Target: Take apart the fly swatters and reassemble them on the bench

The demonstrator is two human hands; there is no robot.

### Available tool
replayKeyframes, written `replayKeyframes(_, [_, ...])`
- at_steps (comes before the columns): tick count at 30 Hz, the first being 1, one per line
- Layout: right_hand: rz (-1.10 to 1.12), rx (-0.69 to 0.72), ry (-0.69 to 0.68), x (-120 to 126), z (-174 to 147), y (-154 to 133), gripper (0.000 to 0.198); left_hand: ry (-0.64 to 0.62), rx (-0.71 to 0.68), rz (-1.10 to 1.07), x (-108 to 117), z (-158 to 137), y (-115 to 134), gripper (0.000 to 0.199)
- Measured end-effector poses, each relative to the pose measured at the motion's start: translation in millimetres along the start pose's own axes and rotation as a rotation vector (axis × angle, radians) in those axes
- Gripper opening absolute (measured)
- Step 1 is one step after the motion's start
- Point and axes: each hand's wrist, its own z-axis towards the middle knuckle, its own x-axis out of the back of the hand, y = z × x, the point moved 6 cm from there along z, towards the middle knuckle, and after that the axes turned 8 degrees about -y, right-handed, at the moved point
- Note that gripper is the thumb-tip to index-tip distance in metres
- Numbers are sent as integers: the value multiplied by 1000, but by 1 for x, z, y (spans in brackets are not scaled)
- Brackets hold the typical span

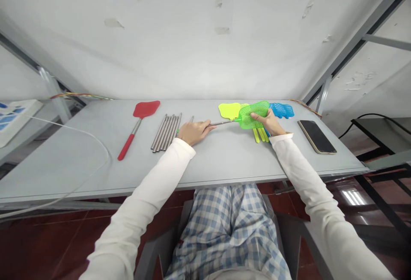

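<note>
A green fly swatter is held level above the table between my two hands. My left hand is closed around its thin metal rod. The mesh head is in my right hand, with the thumb on top and the fingers behind it. Below and behind that head lie a yellow swatter head, several yellow handle ends and blue swatter heads, partly hidden. Just left of my left hand several metal tubes lie side by side.
A red fly swatter lies left of the tubes. At the right is a dark phone. A white cable curves over the grey table's left side. The wall rises behind, with metal frame posts at both sides.
</note>
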Motion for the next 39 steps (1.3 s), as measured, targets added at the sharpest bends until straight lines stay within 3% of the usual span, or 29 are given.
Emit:
replayKeyframes(11, [-7,17,-25,-3,0,1,35,0,32,-45,1,-1,0,45])
replayKeyframes(20, [-97,-10,36,-4,3,4,49,20,139,3,9,-3,2,51])
replayKeyframes(26, [-121,64,39,0,7,3,55,32,185,-20,11,-4,3,56])
replayKeyframes(39, [-50,-11,-43,-2,3,-1,45,-21,35,-15,0,0,5,48])
